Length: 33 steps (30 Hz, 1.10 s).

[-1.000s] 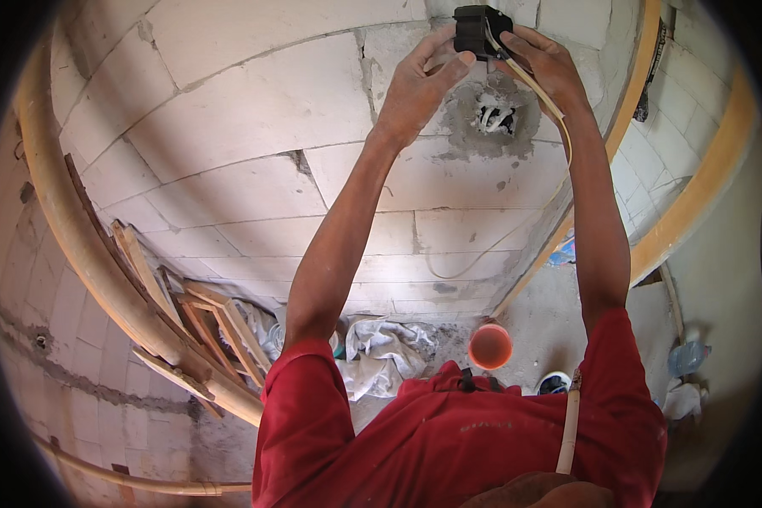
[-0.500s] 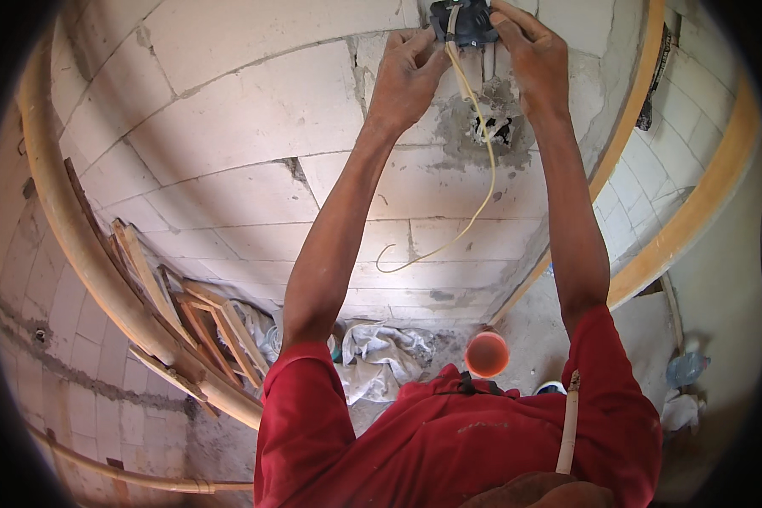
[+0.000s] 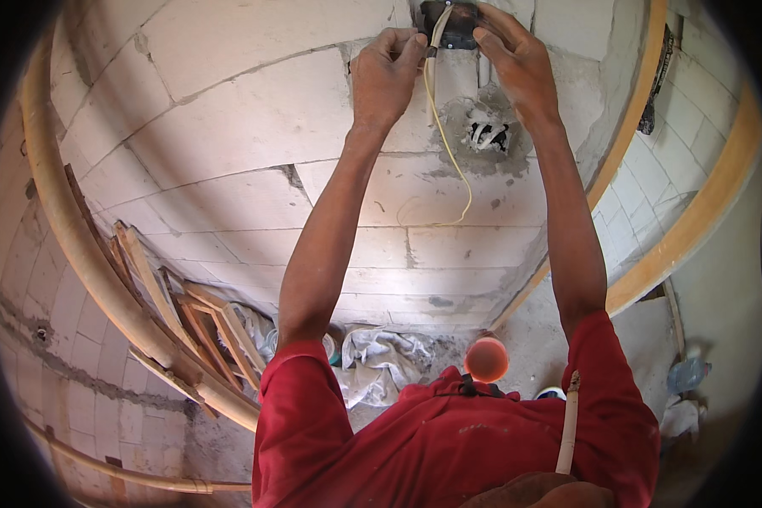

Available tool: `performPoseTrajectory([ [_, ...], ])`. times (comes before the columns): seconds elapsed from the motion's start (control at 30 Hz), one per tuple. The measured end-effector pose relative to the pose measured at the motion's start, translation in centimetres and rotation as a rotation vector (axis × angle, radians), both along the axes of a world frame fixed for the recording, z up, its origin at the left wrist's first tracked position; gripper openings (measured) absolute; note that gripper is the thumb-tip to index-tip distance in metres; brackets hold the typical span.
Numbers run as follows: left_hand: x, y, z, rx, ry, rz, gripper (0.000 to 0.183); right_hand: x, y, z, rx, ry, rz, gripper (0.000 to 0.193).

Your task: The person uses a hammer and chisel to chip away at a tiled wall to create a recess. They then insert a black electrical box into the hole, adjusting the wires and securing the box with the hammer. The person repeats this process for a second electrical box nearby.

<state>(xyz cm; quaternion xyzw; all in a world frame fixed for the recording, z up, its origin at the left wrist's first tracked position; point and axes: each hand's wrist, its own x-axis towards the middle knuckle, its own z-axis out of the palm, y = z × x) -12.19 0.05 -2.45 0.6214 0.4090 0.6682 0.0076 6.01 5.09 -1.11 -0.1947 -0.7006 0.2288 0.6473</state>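
Note:
High on the block wall, a black plastic electrical box (image 3: 459,35) sits between my hands. My left hand (image 3: 383,83) is closed, thumb and fingers pinched at the box's lower left edge. With thumb and fingers, my right hand (image 3: 523,72) grips the box's right side. A pale cable (image 3: 439,27) crosses the front of the box, with a dark band near its lower end. From there a thin yellow wire (image 3: 450,151) hangs down in a loose curve. Below the box, a second opening (image 3: 488,136) with pale wire ends is set in grey mortar.
A wooden beam (image 3: 631,102) runs along the wall's right edge, and a curved pole (image 3: 85,254) crosses on the left. Wooden frames (image 3: 229,326) lean low at left. An orange bucket (image 3: 486,361) and a white sheet (image 3: 381,360) are on the floor.
Both hands and the black box have shifted slightly left, and the box's face has turned more into view. The yellow wire has swung, its lower end smeared by motion.

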Motion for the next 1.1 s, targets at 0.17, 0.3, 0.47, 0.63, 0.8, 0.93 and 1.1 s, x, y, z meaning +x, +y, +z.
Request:
performPoseTrajectory([
  [0.17,-1.4,-0.1,1.6,-0.024,0.151,0.121,0.04,0.0,-0.3,0.5,0.004,-0.054,-0.092,0.039],
  [0.3,-0.7,1.0,3.4,0.394,0.372,0.391,0.032,-0.1,1.3,1.1,0.311,-0.069,-0.311,0.036],
  [0.47,-1.9,2.2,4.9,0.581,0.587,0.283,0.026,-0.2,0.1,2.4,0.01,-0.131,-0.237,0.034],
  [0.63,-1.9,2.2,5.0,0.288,0.605,0.317,0.027,-0.7,1.1,1.2,0.166,-0.039,-0.367,0.033],
  [0.8,-1.3,2.2,6.6,0.42,0.614,0.364,0.024,-0.7,1.8,2.5,0.008,0.06,-0.026,0.03],
  [0.93,-1.0,1.9,6.4,0.396,0.58,0.412,0.026,-0.5,-1.2,2.9,0.123,-0.084,-0.347,0.03],
  [1.1,-0.7,2.4,6.4,0.401,0.556,0.426,0.027,-0.5,1.5,0.3,0.198,-0.12,-0.486,0.032],
])
